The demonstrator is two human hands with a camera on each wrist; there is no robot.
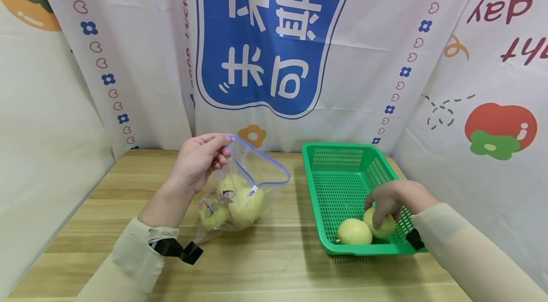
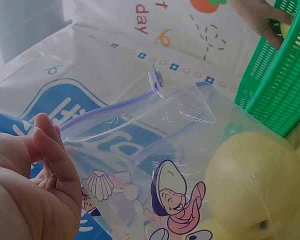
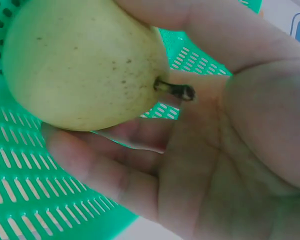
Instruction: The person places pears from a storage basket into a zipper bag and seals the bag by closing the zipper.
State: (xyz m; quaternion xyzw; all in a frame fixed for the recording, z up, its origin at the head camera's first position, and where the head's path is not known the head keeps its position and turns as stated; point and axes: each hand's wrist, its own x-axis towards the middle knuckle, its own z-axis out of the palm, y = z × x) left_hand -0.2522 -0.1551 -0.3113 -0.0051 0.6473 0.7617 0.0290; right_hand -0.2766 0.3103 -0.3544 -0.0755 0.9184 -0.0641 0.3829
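Note:
My left hand [image 1: 194, 161] pinches the top corner of a clear zip bag [image 1: 269, 157] between thumb and fingers. Its purple zip edge gapes apart, and a slider hangs at one side. Several pale yellow-green pears [image 1: 246, 207] lie in the bag, whose bottom is at the tabletop. Inside the green basket, my right hand [image 1: 396, 196] grips a pear [image 1: 385, 228], fingers and thumb around its sides. In the right wrist view this pear's dark stem [image 3: 175, 90] points toward the palm. Another pear [image 1: 354, 231] sits beside it at the basket's near end.
The green perforated basket [image 1: 314, 202] stands on the right of the wooden table [image 1: 274, 268]. Printed cloth [image 1: 364, 92] hangs behind and along both sides. Dark wrist mounts [image 1: 177, 249] sit on both sleeves, the right one close to the basket's rim.

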